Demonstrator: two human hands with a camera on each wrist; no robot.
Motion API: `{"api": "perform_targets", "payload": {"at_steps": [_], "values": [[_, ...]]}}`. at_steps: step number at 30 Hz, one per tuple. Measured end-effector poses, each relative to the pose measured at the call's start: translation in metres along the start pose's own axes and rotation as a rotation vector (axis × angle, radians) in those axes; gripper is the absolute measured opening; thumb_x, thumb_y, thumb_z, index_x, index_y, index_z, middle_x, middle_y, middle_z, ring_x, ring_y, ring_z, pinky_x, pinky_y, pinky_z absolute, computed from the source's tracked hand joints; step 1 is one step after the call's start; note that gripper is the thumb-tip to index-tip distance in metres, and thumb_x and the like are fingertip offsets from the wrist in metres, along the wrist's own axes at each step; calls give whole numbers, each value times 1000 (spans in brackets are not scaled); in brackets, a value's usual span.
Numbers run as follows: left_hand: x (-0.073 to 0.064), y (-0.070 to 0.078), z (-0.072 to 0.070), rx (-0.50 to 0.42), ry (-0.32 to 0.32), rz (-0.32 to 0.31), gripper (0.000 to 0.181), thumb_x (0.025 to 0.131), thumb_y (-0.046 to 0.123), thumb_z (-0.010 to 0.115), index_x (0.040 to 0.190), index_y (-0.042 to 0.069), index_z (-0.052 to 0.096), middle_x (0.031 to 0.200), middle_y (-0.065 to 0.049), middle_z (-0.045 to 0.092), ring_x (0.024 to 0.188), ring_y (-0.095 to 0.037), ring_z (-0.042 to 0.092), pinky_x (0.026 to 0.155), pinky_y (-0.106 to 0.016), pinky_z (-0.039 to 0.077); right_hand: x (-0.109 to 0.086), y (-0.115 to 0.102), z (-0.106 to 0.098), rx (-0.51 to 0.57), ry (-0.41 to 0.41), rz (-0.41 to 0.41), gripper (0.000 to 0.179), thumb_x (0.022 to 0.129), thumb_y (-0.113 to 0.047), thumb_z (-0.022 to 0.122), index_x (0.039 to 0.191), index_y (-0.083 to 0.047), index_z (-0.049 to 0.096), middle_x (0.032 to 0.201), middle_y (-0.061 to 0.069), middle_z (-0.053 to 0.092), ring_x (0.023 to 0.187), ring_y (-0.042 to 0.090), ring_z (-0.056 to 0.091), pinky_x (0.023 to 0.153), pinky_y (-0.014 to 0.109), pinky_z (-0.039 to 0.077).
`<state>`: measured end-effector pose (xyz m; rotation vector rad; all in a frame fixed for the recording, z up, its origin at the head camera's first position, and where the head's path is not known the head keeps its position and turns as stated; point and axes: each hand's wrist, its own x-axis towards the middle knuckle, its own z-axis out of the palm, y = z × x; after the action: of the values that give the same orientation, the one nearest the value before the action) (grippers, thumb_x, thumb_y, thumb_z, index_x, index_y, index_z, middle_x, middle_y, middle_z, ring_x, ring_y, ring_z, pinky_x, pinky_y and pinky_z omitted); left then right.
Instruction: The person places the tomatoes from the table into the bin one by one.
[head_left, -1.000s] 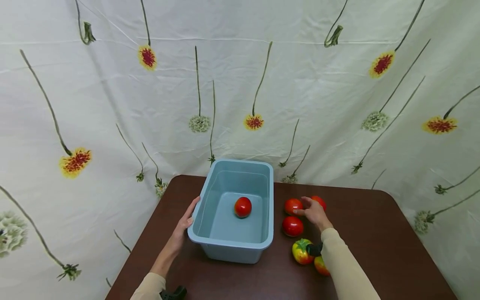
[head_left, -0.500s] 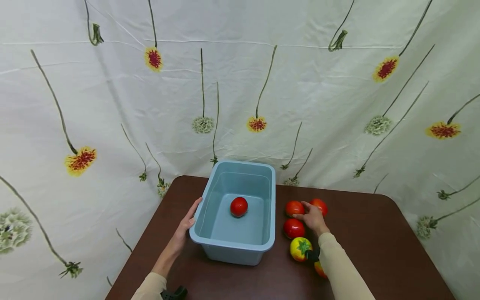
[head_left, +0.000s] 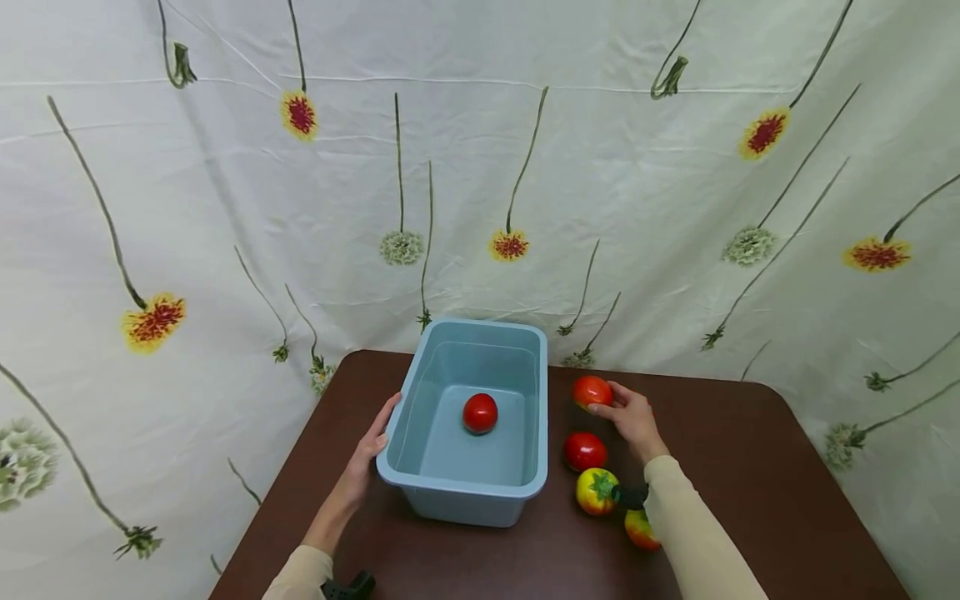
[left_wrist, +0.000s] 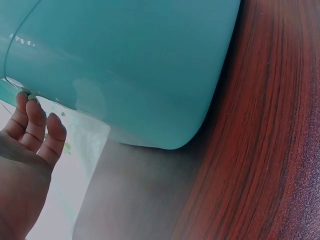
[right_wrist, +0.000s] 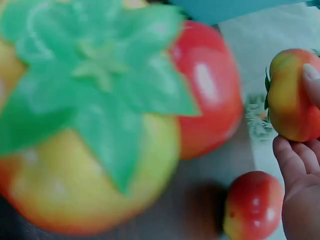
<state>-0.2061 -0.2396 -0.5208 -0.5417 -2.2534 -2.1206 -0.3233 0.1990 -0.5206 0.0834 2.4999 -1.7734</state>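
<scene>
In the head view my right hand (head_left: pixel 634 419) holds a red tomato (head_left: pixel 592 392) between thumb and fingers, right of the bin. The right wrist view shows this tomato (right_wrist: pixel 290 95) as red and yellow, the thumb on one side and fingers underneath. Another tomato (right_wrist: pixel 254 206) lies below it on the table; in the head view the hand hides it. My left hand (head_left: pixel 369 446) rests against the left rim of a light blue plastic bin (head_left: pixel 480 492), its fingers (left_wrist: pixel 56 137) reaching the rim from outside. One red tomato (head_left: pixel 480 413) lies inside the bin.
Nearer me, right of the bin, lie a red tomato (head_left: pixel 585 451), a yellow-green one (head_left: pixel 597 492) with green leaves, and a yellow-red one (head_left: pixel 641 529) partly behind my right sleeve. The dark brown table (head_left: pixel 735 467) ends at a flowered white curtain (head_left: pixel 480 167).
My right hand has closed on the upper tomato and raised it slightly away from me. The yellow-green tomato has turned a little. The left hand stays at the bin.
</scene>
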Motion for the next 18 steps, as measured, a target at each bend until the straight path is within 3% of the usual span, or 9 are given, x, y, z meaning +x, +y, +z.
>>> {"api": "perform_targets", "payload": {"at_steps": [10, 18], "values": [[2, 0, 0, 15, 6, -7, 56, 93, 29, 24, 148, 32, 13, 154, 4, 13, 135, -31, 22, 97, -51, 27, -2, -20, -15, 88, -44, -78, 78, 76, -31, 73, 141, -9, 37, 138, 14, 46, 123, 26, 48, 98, 38, 39], [-1, 2, -1, 1, -2, -2, 57, 93, 29, 24, 148, 28, 12, 155, 4, 12, 136, -28, 21, 98, -50, 26, -17, -53, 1, 197, -92, -190, 68, 77, -25, 73, 137, -14, 44, 135, 11, 50, 120, 24, 52, 89, 25, 45]]}}
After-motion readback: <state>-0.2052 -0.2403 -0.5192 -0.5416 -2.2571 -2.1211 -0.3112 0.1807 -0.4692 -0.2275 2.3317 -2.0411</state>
